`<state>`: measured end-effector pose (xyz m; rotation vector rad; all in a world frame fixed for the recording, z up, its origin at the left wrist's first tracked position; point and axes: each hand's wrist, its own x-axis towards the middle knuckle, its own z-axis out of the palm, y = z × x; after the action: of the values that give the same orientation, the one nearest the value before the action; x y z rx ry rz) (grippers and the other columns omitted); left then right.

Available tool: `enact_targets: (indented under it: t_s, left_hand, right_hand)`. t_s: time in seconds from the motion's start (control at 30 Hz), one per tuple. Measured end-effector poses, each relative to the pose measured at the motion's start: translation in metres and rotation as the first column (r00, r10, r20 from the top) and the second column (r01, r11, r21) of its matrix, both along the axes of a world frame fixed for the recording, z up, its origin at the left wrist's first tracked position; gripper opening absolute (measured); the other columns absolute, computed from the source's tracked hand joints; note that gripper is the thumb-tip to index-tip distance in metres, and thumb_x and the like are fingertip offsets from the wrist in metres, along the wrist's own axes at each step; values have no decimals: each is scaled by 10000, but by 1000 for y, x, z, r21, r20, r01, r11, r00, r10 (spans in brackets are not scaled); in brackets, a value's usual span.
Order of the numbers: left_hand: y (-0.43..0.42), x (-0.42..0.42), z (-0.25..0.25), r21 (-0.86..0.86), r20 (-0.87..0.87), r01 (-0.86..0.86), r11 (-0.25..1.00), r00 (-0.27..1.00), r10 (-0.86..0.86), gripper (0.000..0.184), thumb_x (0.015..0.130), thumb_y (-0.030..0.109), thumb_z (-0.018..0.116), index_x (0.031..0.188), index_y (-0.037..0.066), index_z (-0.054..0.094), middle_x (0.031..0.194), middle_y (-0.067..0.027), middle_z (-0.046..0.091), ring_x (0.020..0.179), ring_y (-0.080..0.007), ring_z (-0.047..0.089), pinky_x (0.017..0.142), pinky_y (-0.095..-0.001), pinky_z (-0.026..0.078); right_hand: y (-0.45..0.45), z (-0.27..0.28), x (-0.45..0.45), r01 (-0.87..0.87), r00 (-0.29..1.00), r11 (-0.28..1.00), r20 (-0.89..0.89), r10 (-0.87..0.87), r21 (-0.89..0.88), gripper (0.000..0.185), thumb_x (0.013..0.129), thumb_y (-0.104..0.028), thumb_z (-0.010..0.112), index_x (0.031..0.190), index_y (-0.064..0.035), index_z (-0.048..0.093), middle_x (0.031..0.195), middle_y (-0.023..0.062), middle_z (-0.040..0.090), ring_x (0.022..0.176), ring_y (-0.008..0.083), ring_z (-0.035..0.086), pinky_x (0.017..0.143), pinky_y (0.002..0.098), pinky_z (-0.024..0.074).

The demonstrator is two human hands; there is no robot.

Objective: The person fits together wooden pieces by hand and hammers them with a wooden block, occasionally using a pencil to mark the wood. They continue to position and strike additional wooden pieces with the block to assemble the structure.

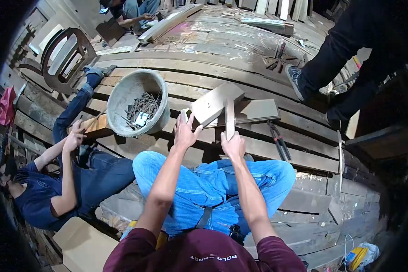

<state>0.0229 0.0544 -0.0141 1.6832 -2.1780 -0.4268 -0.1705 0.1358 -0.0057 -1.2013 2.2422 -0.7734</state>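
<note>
My right hand (234, 146) is closed around the lower end of a flat, pale wooden stick (230, 119), whose upper part overlaps a light wooden block (213, 105). Small dark marks show on the face of that block. To its left, my left hand (184, 132) is open, with fingers apart near the block's lower left corner. A whitish patch shows at one of its fingertips; I cannot tell what it is. Another flat board (258, 110) lies under and to the right of the block. Red-handled pincers (279, 141) rest right of my right hand.
A grey bucket (113, 113) holds many nails and a small white item. At left, a seated person (45, 195) grips a thin stick. Another person's legs (324, 68) stand at right. More tools (280, 59) lie ahead on the slatted floor, which has gaps. A cardboard piece (84, 245) lies lower left.
</note>
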Motion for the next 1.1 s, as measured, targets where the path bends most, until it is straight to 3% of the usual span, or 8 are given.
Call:
enact_targets:
  t_s: [0.17,0.33,0.5,0.67,1.0,1.03,1.07,1.1]
  left_hand:
    - [1,0,9,-55,28,36,998,999,-34,548,854,375,719,1315,95,623,1524,-267,332,1406,-408,339,1111,-562,342]
    - [-3,-4,4,-108,-23,26,994,999,-29,514,843,350,726,1250,41,665,1457,-289,428,1338,-434,424,1098,-507,379]
    - [-2,-2,-1,-60,-31,14,998,999,-15,518,859,369,708,1282,77,647,1479,-273,407,1364,-417,397,1109,-538,356]
    - [-2,-6,7,-31,-79,-9,999,997,6,505,859,358,706,1279,83,651,1460,-267,434,1357,-402,415,1111,-503,370]
    - [-6,-3,-12,-119,-113,-32,992,993,19,363,789,303,747,1001,10,728,1148,-262,623,1099,-408,563,960,-473,459]
    - [-10,0,-16,-374,-126,82,924,982,-138,354,804,316,737,946,-7,716,1116,-250,637,1038,-398,595,939,-470,466]
    - [-23,14,-51,-352,39,140,925,990,-135,372,816,315,741,964,-24,706,1109,-222,668,1021,-388,626,949,-444,474]
    - [-9,-8,15,179,-100,59,982,994,-41,337,826,209,730,1059,-32,697,1157,-240,667,1114,-371,610,979,-445,467]
  right_hand:
    - [-2,19,6,121,977,918,210,-43,-377,521,871,-464,663,1070,13,599,830,284,692,837,454,689,760,534,541]
    - [-1,-4,-5,-147,984,989,-105,146,-7,515,841,-430,698,1091,10,605,810,275,693,803,466,687,755,532,547]
    - [-4,7,4,60,996,874,90,-19,-483,480,858,-408,687,1079,10,602,793,276,689,779,458,688,747,539,545]
    - [0,7,-2,-191,967,976,-152,205,103,493,837,-413,700,1023,36,617,860,276,698,863,444,692,780,518,550]
    - [-5,5,9,17,999,979,37,-10,-202,491,802,-461,710,1004,-15,679,856,240,703,819,421,687,752,499,544]
    - [-2,-7,8,-13,998,976,65,28,-217,527,830,-493,656,1054,-16,645,948,271,672,884,452,662,801,538,525]
    - [-6,-31,7,-76,995,978,42,86,-193,494,827,-484,657,1029,-33,647,963,267,676,872,457,661,799,537,528]
    - [-8,-29,7,-189,977,971,-125,172,-144,503,820,-477,660,1003,-8,638,943,262,679,867,454,662,791,537,531]
